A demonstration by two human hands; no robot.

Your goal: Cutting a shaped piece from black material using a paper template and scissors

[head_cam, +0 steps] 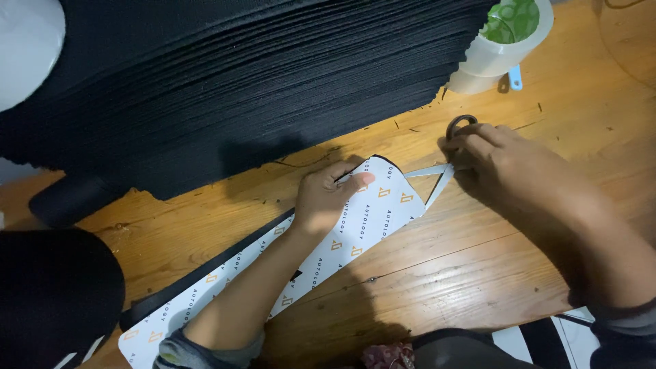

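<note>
Left hand (328, 198) presses flat the white printed strip (342, 239) (orange marks); right hand (492, 160) grips open scissors (437, 174).

Two hands are in view: one left hand (326, 198) at centre frame and one right hand (502, 164) at right of centre. One pair of scissors (437, 174) sits between them, blades apart. One long white printed strip (355, 236) runs from lower left to centre, with one black strip (205, 273) along its upper edge. One stack of black sheets (239, 75) fills the upper left and centre; the sheets are too many and too fine to count. One roll of clear tape (502, 44) stands at upper right. One wooden table (444, 273) carries all of it.
</note>
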